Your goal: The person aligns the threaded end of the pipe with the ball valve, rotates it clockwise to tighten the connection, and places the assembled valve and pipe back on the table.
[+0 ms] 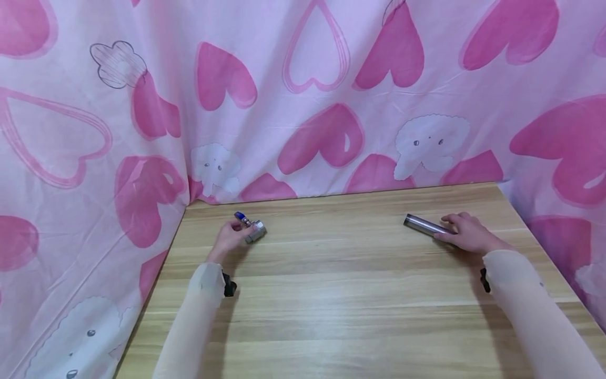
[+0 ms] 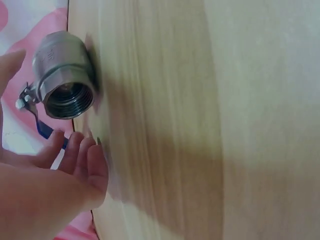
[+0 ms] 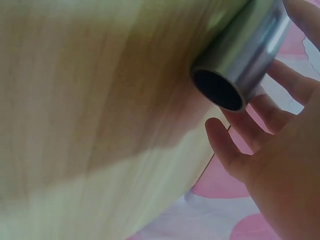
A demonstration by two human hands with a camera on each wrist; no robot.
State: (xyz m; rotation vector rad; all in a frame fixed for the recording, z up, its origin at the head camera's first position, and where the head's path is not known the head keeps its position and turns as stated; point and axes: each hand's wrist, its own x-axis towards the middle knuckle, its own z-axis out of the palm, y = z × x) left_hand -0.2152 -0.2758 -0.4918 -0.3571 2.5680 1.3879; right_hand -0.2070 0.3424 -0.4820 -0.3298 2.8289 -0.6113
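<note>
A metal ball valve [image 1: 256, 232] with a blue lever [image 1: 241, 217] lies at the left on the wooden table. My left hand [image 1: 231, 236] is right beside it, thumb reaching over the body and bent fingers close to the lever. The left wrist view shows the valve's threaded opening [image 2: 70, 100], with the fingertips overlapping the lever's end. Over at the right, a hollow metal tube [image 1: 423, 225] lies aslant on the table. My right hand [image 1: 471, 234] is around its near end, thumb on one side and loosely spread fingers [image 3: 270, 115] on the other.
The wood-grain table [image 1: 331, 284] runs up to a pink curtain [image 1: 322, 52] with hearts at the back. The same cloth hangs along both sides. A small black device [image 1: 229, 286] is on the left wrist, another [image 1: 485, 280] on the right.
</note>
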